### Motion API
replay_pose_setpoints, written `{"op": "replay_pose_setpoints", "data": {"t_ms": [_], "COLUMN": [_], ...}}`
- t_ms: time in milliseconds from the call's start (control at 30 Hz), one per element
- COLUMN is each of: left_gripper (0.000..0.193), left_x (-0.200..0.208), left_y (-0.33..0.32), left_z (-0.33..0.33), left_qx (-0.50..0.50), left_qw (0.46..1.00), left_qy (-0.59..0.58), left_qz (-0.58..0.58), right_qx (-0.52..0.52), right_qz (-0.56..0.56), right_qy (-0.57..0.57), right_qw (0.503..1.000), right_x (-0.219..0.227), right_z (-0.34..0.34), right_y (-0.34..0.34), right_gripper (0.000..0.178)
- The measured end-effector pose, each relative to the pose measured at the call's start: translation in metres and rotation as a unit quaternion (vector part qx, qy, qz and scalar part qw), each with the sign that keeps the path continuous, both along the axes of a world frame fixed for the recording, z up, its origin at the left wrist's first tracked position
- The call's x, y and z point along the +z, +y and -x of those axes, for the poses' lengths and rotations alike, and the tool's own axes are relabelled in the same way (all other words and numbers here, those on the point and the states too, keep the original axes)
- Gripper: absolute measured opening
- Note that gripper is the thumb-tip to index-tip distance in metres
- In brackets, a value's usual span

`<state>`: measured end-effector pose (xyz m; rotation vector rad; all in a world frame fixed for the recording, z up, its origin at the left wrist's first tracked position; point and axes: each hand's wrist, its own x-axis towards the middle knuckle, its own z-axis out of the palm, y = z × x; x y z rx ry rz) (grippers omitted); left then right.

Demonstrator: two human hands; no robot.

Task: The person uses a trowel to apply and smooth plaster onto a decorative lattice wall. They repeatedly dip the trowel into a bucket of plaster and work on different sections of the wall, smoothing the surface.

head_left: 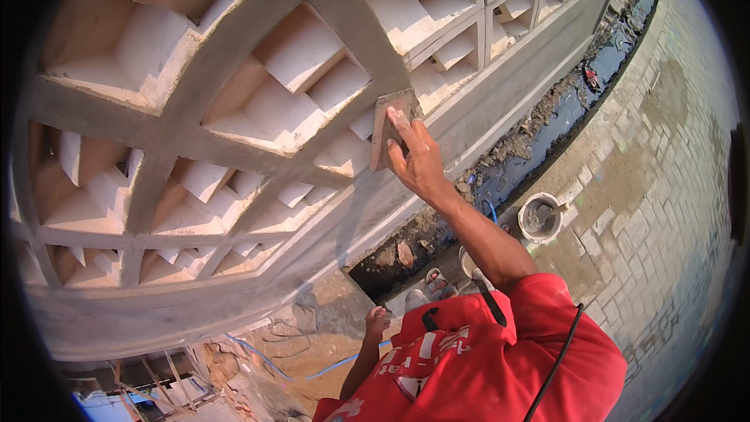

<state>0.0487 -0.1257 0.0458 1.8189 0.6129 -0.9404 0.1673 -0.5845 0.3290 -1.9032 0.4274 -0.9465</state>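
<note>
My right hand grips a plastering float, a flat grey-brown board, and its face lies against the grey wall. The fingers reach over the back of the float, so its handle is mostly hidden. Beside the float runs the smooth grey plaster band between the patterned openings. A pale ventilation block with stepped inner faces sits in the wall to the left. Low beside my body, my left hand is closed with curled fingers; whether it holds anything cannot be made out.
A ditch of dark water runs along the wall's foot, edged with rubble. On the paving stands a white bucket with grey mix; another is partly hidden by my arm. A blue hose crosses the sandy ground at lower left.
</note>
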Motion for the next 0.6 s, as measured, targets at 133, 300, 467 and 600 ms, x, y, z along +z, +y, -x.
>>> {"op": "replay_pose_setpoints", "data": {"t_ms": [133,300,467,600], "left_gripper": [0.027,0.024,0.025,0.027], "left_x": [0.016,0.019,0.046,0.070], "left_y": [-0.007,-0.005,-0.036,-0.072], "left_z": [0.002,0.004,0.011,0.020], "left_qx": [0.001,0.001,0.036,0.023], "left_qw": [0.999,0.999,0.999,0.999], "left_qy": [-0.017,0.024,0.001,-0.033], "left_qz": [-0.039,-0.036,-0.030,-0.015], "right_qx": [0.122,0.274,0.225,0.245], "right_qz": [-0.098,-0.634,-0.692,-0.757], "right_qy": [-0.001,-0.246,-0.313,-0.355], "right_qw": [0.988,0.680,0.611,0.491], "right_x": [-0.028,-0.021,-0.067,-0.068], "right_z": [0.038,0.054,0.030,0.020], "right_y": [-0.021,-0.075,-0.071,-0.064], "right_gripper": [0.049,0.042,0.029,0.030]}}
